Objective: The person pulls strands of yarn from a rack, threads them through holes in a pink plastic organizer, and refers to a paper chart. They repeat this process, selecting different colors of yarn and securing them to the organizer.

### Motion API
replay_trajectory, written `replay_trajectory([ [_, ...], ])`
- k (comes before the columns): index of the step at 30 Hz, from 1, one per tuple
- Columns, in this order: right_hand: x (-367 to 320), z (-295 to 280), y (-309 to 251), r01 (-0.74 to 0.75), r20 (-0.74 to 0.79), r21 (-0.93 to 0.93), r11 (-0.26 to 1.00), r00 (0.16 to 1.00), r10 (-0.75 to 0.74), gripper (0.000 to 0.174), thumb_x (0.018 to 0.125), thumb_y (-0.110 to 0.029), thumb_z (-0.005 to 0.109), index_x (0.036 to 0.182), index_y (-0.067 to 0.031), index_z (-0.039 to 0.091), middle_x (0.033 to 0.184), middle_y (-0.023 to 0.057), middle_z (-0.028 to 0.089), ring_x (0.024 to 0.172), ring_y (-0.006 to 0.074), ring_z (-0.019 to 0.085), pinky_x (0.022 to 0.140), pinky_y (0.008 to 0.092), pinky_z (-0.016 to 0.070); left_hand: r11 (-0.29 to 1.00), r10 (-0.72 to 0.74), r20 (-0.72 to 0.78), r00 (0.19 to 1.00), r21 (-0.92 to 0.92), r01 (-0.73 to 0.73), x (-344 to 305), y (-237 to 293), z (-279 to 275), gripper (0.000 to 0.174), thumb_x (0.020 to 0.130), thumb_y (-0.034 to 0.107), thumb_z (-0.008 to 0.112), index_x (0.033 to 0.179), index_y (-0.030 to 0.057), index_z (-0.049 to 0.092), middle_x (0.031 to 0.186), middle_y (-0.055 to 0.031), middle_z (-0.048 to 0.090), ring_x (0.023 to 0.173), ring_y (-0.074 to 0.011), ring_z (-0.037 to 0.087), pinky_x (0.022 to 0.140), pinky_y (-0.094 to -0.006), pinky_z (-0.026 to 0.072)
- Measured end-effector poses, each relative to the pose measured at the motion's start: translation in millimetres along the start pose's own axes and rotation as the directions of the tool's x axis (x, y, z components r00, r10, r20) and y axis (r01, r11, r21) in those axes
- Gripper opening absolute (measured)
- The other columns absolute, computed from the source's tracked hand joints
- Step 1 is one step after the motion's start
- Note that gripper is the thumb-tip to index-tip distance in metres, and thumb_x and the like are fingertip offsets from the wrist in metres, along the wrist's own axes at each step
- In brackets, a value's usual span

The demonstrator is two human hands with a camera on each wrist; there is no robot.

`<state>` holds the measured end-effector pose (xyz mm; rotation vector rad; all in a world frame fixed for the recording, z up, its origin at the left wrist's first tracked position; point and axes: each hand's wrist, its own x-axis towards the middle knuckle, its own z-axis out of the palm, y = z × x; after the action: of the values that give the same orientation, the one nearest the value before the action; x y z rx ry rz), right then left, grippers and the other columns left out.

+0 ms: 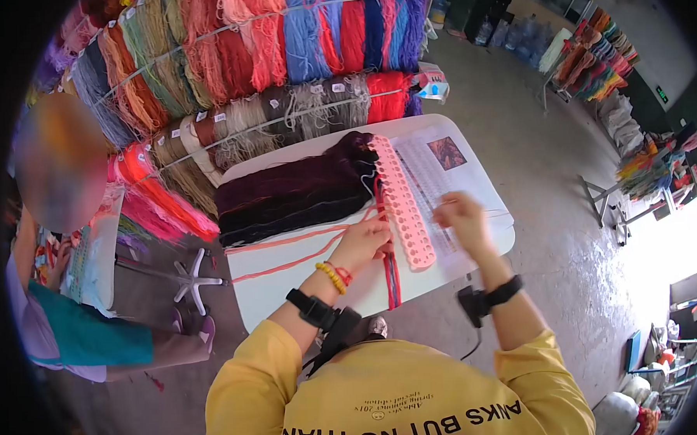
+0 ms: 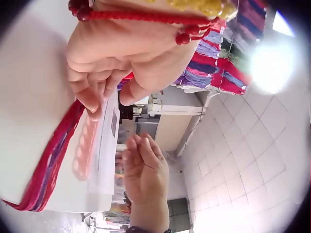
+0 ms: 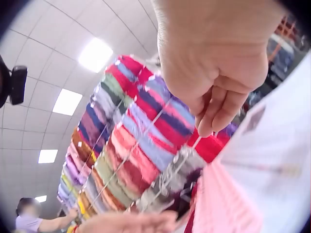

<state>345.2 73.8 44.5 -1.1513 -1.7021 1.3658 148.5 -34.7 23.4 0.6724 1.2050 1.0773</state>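
Hanging yarn (image 1: 305, 33) fills the head view beyond a white table (image 1: 262, 295), where my left hand (image 1: 364, 245) grips red and blue threads (image 1: 392, 282) beside the pink strip (image 1: 405, 207). On the left wrist view, its fingers curl round them. On the right, my right hand (image 3: 218, 68) bends its fingers inward near the paper (image 3: 272, 141); I can't tell whether they hold anything.

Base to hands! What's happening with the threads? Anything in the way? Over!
Left hand gripping red-and-purple threads. Right hand near printed sheet, grasp unclear. Pink holed strip between the hands; no block seen.
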Motion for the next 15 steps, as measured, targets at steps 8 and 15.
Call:
replay_trajectory([
  [8, -4.0, 36.5, 22.4, 0.117, 0.004, -0.309, 0.944, 0.993, -0.121, 0.016, 0.081, -0.014, 0.054, 0.09, -0.0012, 0.059, 0.072, 0.0158, 0.062, 0.067, 0.0257, 0.063, 0.063, 0.0341, 0.0477, 0.995, -0.082, -0.116, 0.99, 0.052, 0.089, 32.7, 3.1, 24.5, 0.022, 0.086, 0.007, 0.046, 0.105, 0.0005, 0.055, 0.086, -0.0048, 0.062, 0.067, -0.0114, 0.062, 0.061, -0.0224, 0.0497],
  [15, 6.1, 42.6, 19.5, 0.147, 0.06, -0.252, 0.957, 0.989, -0.136, 0.018, 0.082, -0.019, 0.053, 0.089, -0.0038, 0.059, 0.073, 0.0156, 0.062, 0.069, 0.0285, 0.063, 0.064, 0.0365, 0.048, 0.997, 0.002, -0.135, 0.991, 0.075, 0.008, 33.5, 0.1, 31.8, 0.02, 0.087, 0.007, 0.044, 0.104, 0.0028, 0.054, 0.083, -0.0044, 0.062, 0.065, -0.0111, 0.063, 0.056, -0.021, 0.0478],
])
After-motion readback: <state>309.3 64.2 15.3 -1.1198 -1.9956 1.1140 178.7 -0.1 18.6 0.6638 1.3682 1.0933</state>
